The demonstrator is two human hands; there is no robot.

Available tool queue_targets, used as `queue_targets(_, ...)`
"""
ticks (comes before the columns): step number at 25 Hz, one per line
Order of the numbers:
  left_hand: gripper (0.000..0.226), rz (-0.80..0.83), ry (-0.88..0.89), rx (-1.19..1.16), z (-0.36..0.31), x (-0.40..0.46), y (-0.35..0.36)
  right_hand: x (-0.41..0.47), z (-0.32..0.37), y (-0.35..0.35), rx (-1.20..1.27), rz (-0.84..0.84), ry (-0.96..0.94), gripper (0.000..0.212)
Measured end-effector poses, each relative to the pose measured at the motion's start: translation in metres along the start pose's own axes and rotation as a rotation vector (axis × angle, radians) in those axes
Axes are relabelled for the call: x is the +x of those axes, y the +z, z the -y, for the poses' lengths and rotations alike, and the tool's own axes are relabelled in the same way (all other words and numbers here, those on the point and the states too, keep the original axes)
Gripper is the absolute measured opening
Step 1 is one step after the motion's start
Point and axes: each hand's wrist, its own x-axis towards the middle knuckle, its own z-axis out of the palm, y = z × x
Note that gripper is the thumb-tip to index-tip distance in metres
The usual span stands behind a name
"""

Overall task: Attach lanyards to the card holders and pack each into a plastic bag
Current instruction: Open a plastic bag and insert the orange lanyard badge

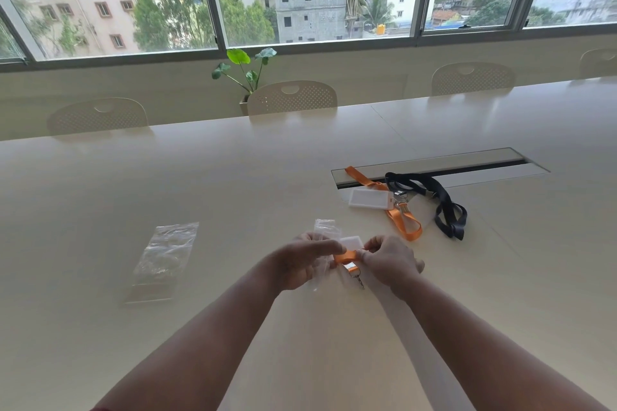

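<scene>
The right hand [390,260] pinches a folded orange lanyard [347,256] with curled fingers, and the metal clip [358,278] of the lanyard hangs down under it. The left hand [300,260] holds a clear plastic bag [323,230] from the side; its fingers lie along the bag and reach to the lanyard. A white card holder [350,241] shows just behind the two hands, touching the lanyard, but I cannot tell if it is already inside the bag.

Further right on the table [233,183] lies a second card holder [369,198] on another orange lanyard [405,223], and beside it a black lanyard [445,207]. They are near a long cable slot [467,167] in the table. To the left, well apart from the hands, an empty plastic bag [167,253] lies flat.
</scene>
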Motion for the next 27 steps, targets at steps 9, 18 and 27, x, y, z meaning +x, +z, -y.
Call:
queue_targets(9,0.032,0.152,-0.039,0.052,-0.003,0.001,0.017,-0.007,-0.002,-0.006,0.093,0.051,-0.033,0.018)
queue_targets(18,0.044,0.164,0.092,-0.073,0.012,-0.009,0.011,-0.021,-0.002,-0.004,0.361,-0.056,-0.015,0.04)
queue_targets(27,0.047,0.059,0.194,-0.217,0.013,-0.025,0.013,-0.04,0.019,0.011,1.494,0.347,0.117,0.048)
